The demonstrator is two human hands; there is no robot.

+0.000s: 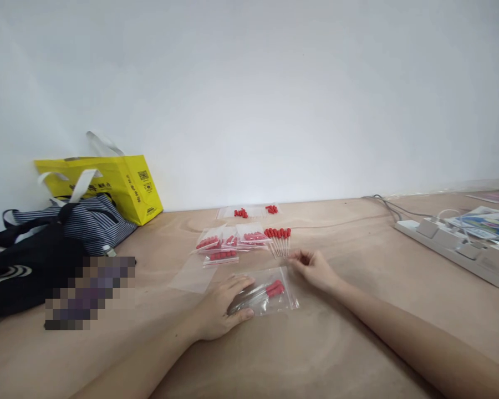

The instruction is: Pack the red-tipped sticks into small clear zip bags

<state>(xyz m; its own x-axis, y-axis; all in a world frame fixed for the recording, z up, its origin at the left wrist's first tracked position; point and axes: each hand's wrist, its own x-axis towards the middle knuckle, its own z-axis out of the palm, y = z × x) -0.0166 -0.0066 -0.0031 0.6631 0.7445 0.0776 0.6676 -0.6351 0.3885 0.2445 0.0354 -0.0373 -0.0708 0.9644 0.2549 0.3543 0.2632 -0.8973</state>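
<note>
My left hand point(224, 305) lies over the left end of a clear zip bag point(290, 299), thumb and fingers holding it against the table. Inside this bag are a few thin sticks with red heads point(275, 288). My right hand point(314, 269) has its fingers pinched at the pale lower end of a red-headed stick point(289, 244), at the right of a fanned row of several alike. Left of the row lie filled zip bags point(230, 238), overlapping, with red heads showing through the plastic. A flat clear bag point(193, 274) lies partly behind my left hand.
At the back, more red-headed sticks point(241, 213) lie on clear plastic near the wall. A yellow bag point(120, 183), a striped bag point(108, 221) and a black bag point(29, 266) stand left. A white power strip point(453, 252) with plugs and cables lies right.
</note>
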